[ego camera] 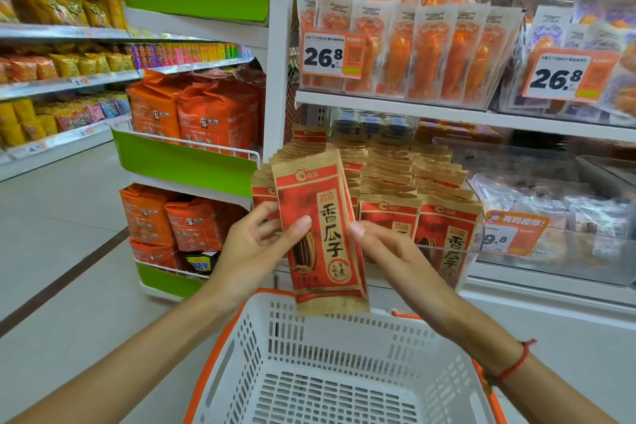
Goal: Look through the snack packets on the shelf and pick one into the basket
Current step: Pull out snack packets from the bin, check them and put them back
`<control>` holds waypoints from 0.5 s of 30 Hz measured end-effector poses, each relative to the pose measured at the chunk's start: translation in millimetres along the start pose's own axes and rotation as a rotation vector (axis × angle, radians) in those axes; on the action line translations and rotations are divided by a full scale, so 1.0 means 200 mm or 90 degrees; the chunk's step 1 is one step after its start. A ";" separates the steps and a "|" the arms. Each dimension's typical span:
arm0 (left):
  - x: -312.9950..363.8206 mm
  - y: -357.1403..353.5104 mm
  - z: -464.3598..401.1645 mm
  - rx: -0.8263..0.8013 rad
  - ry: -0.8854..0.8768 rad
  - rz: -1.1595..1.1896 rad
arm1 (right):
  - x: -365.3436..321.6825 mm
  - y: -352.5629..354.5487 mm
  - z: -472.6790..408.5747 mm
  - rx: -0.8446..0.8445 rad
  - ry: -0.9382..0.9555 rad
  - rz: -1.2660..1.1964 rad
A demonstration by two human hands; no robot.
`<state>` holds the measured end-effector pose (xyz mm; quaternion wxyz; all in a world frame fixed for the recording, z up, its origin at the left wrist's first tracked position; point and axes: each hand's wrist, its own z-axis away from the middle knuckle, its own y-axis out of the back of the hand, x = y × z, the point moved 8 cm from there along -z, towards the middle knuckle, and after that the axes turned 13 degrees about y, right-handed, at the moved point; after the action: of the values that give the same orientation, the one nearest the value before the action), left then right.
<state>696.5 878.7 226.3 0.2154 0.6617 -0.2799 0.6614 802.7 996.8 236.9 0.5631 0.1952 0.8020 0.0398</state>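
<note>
A red and tan sunflower-seed packet [320, 234] is held upright in front of the shelf, its lower end just above the far rim of the basket. My left hand [256, 244] pinches its left edge, thumb on the front. My right hand [389, 251] holds its right edge with fingers curled behind. The white basket [241, 348] with an orange rim sits below my arms, and nothing lies inside it. More packets of the same kind [413, 189] stand in rows on the shelf behind.
Orange snack packs [426, 52] with 26.8 price tags [323, 57] fill the shelf above. A green and white end rack [186, 155] with orange bags [206, 117] stands on the left. An aisle of snack shelves [51, 79] runs beyond it.
</note>
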 end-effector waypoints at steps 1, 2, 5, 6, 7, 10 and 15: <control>0.02 0.00 0.00 0.007 -0.016 -0.019 | -0.02 0.02 -0.01 0.028 0.027 0.020; 0.04 -0.02 0.00 0.013 -0.033 -0.044 | -0.04 0.04 -0.01 0.055 0.047 0.043; 0.13 -0.03 -0.06 0.049 -0.074 -0.106 | -0.07 0.13 -0.05 0.115 0.058 0.059; 0.17 -0.02 -0.10 0.064 -0.080 -0.116 | -0.07 0.17 -0.06 0.152 0.052 0.040; 0.22 -0.01 -0.15 0.077 -0.090 -0.134 | -0.08 0.23 -0.06 0.204 0.043 0.014; 0.35 0.06 -0.35 0.133 -0.138 -0.312 | -0.09 0.45 -0.10 0.364 0.031 -0.035; 0.41 0.00 -0.57 0.153 -0.178 -0.613 | -0.13 0.68 -0.21 0.491 0.031 -0.030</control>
<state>607.6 945.3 312.1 0.3785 0.8179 0.1080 0.4197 807.9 1119.8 314.3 0.4301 0.3732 0.7753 -0.2732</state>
